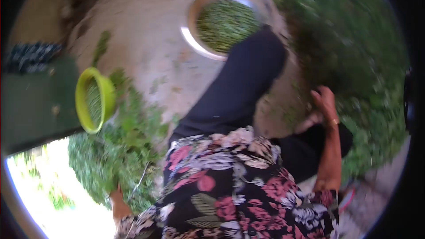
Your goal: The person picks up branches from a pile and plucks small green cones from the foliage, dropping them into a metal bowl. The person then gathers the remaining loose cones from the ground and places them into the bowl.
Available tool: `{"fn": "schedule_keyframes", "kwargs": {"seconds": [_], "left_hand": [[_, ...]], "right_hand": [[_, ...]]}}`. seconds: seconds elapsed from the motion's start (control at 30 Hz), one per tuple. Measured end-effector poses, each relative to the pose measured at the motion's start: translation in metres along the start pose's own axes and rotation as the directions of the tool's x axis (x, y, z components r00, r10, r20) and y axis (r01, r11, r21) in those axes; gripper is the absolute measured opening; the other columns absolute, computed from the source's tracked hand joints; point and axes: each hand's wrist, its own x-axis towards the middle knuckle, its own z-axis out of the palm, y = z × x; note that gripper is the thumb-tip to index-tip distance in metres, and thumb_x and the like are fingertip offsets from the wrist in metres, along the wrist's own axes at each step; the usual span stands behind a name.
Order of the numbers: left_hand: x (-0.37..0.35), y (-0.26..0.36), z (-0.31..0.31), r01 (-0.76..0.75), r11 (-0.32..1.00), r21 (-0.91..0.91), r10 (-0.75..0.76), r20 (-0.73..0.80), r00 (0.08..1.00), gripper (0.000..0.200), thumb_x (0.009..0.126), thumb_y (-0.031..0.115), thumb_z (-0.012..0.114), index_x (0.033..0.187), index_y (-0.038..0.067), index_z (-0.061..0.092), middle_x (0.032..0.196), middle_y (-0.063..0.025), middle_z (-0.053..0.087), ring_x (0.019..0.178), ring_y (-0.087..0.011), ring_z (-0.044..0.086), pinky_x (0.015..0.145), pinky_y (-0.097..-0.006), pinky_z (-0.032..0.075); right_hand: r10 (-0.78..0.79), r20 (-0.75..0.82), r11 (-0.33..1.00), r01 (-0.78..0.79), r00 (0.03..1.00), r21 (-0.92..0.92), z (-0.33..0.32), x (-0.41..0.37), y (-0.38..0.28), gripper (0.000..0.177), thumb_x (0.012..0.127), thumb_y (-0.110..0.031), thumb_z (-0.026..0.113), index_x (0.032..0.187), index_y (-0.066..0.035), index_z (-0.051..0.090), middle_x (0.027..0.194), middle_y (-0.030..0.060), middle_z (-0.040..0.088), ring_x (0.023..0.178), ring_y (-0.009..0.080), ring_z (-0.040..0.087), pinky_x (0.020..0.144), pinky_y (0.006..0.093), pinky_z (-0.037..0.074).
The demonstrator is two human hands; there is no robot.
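Observation:
My right hand hovers near my foot, beside the large heap of green plants; its fingers are slightly curled and apart, with nothing visible between them. At the lower left, my left hand reaches into another pile of leafy plants, and leaves hide its fingers. A wide metal basin holding many green pods stands beyond my raised knee. The yellow-green bowl, tilted in this view, also contains small green pods.
Loose leaves and stems lie scattered on the bare ground. A dark green panel is at the left, with a blue patterned cloth at its upper edge. My dark-trousered leg extends toward the basin.

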Motion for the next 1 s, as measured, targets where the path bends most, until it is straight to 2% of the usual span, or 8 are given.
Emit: {"fn": "schedule_keyframes", "kwargs": {"seconds": [0.07, 0.17, 0.33, 0.4, 0.5, 0.6, 0.93, 1.0], "left_hand": [[0.042, -0.031, 0.008, -0.174, 0.945, 0.278, 0.179, 0.01, 0.984, 0.054, 0.086, 0.051, 0.047, 0.131, 0.021, 0.045, 0.095, -0.0201, 0.064, 0.083, -0.0358, 0.065, 0.07, -0.0478, 0.05], [0.085, -0.028, -0.037, 0.162, 0.918, -0.361, -0.151, 0.059, 0.987, 0.041, 0.087, 0.039, 0.05, 0.118, 0.013, 0.044, 0.082, -0.0176, 0.06, 0.068, -0.0312, 0.058, 0.058, -0.0456, 0.048], [0.121, -0.039, -0.102, 0.516, -0.168, -0.84, -0.349, 0.54, 0.766, 0.023, 0.088, 0.019, 0.054, 0.096, 0.001, 0.043, 0.061, -0.0133, 0.054, 0.041, -0.0236, 0.048, 0.039, -0.042, 0.044], [0.139, 0.003, -0.177, -0.006, 0.06, -0.998, -0.554, -0.039, 0.832, 0.015, 0.082, 0.013, 0.057, 0.081, -0.003, 0.055, 0.063, -0.0114, 0.052, 0.048, -0.0225, 0.05, 0.04, -0.0388, 0.042], [0.087, 0.099, -0.374, -0.387, 0.543, -0.746, -0.264, -0.589, 0.764, 0.016, 0.077, 0.009, 0.058, 0.068, -0.003, 0.054, 0.054, -0.0058, 0.049, 0.048, -0.0165, 0.045, 0.044, -0.0359, 0.035], [0.018, 0.196, -0.527, -0.85, 0.451, -0.272, 0.022, -0.949, 0.315, 0.025, 0.08, 0.014, 0.062, 0.093, -0.007, 0.062, 0.071, -0.0066, 0.058, 0.062, -0.0125, 0.047, 0.055, -0.0289, 0.041], [-0.257, 0.565, -0.693, -0.792, -0.192, 0.579, 0.686, -0.498, -0.531, 0.035, 0.075, 0.012, 0.068, 0.106, -0.003, 0.06, 0.094, -0.0204, 0.063, 0.084, -0.0294, 0.063, 0.075, -0.0362, 0.049], [-0.282, 0.628, -0.686, -0.831, -0.112, 0.545, 0.843, -0.391, -0.369, 0.04, 0.075, 0.013, 0.067, 0.111, -0.003, 0.059, 0.099, -0.0223, 0.063, 0.09, -0.0303, 0.063, 0.082, -0.035, 0.049]], "right_hand": [[0.02, -0.008, 1.0, -0.02, 1.0, -0.011, -0.002, -0.006, -0.003, 0.038, 0.077, -0.027, 0.064, 0.102, 0.002, 0.061, 0.099, 0.0237, 0.061, 0.095, 0.0404, 0.057, 0.081, 0.0443, 0.046], [0.134, -0.035, 0.991, -0.135, 0.99, -0.02, -0.008, -0.012, -0.011, 0.039, 0.078, -0.028, 0.063, 0.103, 0.002, 0.061, 0.1, 0.0233, 0.061, 0.096, 0.0407, 0.057, 0.082, 0.0452, 0.046], [0.199, -0.162, 0.978, -0.187, 0.967, 0.09, -0.021, -0.016, 0.005, 0.038, 0.078, -0.027, 0.061, 0.103, 0.002, 0.061, 0.1, 0.0241, 0.062, 0.098, 0.042, 0.056, 0.082, 0.0461, 0.045], [0.213, -0.22, 0.975, -0.193, 0.952, 0.107, -0.028, -0.021, 0.014, 0.038, 0.078, -0.027, 0.061, 0.101, 0.003, 0.063, 0.096, 0.025, 0.062, 0.094, 0.0424, 0.058, 0.08, 0.0457, 0.046], [0.234, -0.36, 0.963, -0.165, 0.903, 0.211, -0.049, -0.032, 0.014, 0.039, 0.077, -0.029, 0.061, 0.095, 0.006, 0.063, 0.087, 0.027, 0.062, 0.087, 0.0422, 0.06, 0.076, 0.0443, 0.047], [0.332, -0.368, 0.92, -0.211, 0.869, 0.331, -0.062, -0.043, 0.017, 0.04, 0.077, -0.029, 0.061, 0.094, 0.007, 0.064, 0.086, 0.0281, 0.062, 0.086, 0.0425, 0.06, 0.076, 0.0439, 0.047], [0.462, -0.439, 0.836, -0.212, 0.77, 0.506, -0.089, -0.076, 0.038, 0.028, 0.077, -0.017, 0.063, 0.089, 0.009, 0.062, 0.061, 0.0203, 0.059, 0.057, 0.0253, 0.061, 0.055, 0.036, 0.046], [0.426, -0.424, 0.839, -0.174, 0.799, 0.515, -0.087, -0.082, 0.029, 0.03, 0.078, -0.018, 0.065, 0.094, 0.007, 0.06, 0.057, 0.0183, 0.056, 0.051, 0.0296, 0.056, 0.051, 0.0384, 0.043]]}}
